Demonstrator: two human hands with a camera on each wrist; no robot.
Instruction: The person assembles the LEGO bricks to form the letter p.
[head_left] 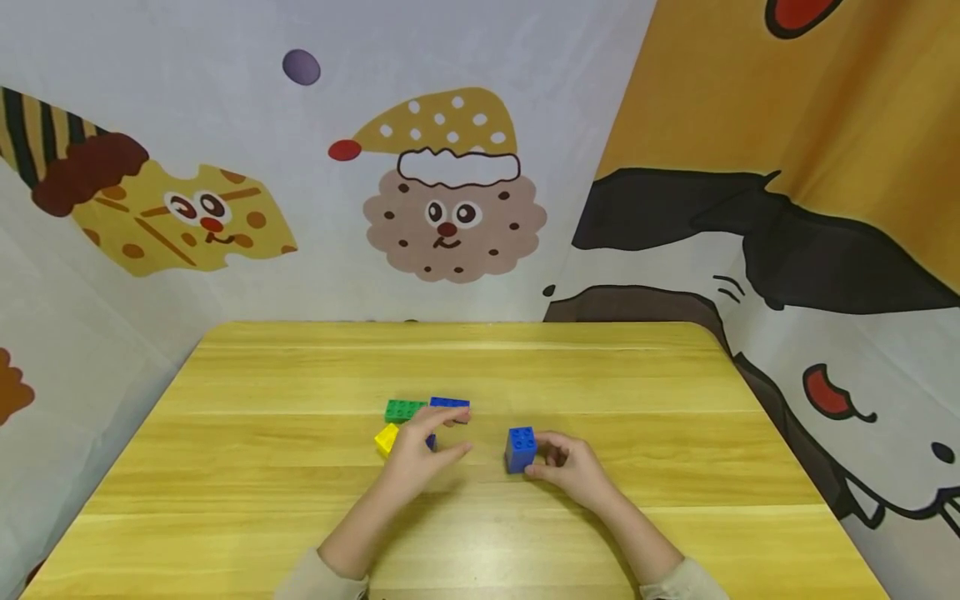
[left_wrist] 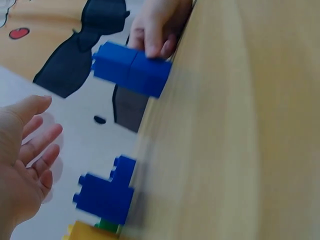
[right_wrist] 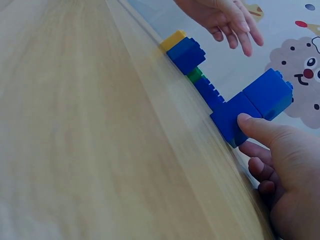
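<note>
My right hand (head_left: 576,472) grips a stack of two blue toy building bricks (head_left: 521,452) near its lower part. The stack stands upright on the table, studs on top. In the right wrist view, the thumb presses on the lower of the stack's bricks (right_wrist: 232,117). To the left, my left hand (head_left: 411,457) hovers with fingers spread and nothing in them. Beneath and behind it lie a yellow brick (head_left: 386,439), a green brick (head_left: 403,410), a long blue brick (head_left: 450,402) and another blue brick (left_wrist: 105,197). The left hand partly hides these in the head view.
The wooden table (head_left: 637,375) has rounded far corners. A cloth backdrop (head_left: 322,225) with cartoon figures hangs behind it and along both sides.
</note>
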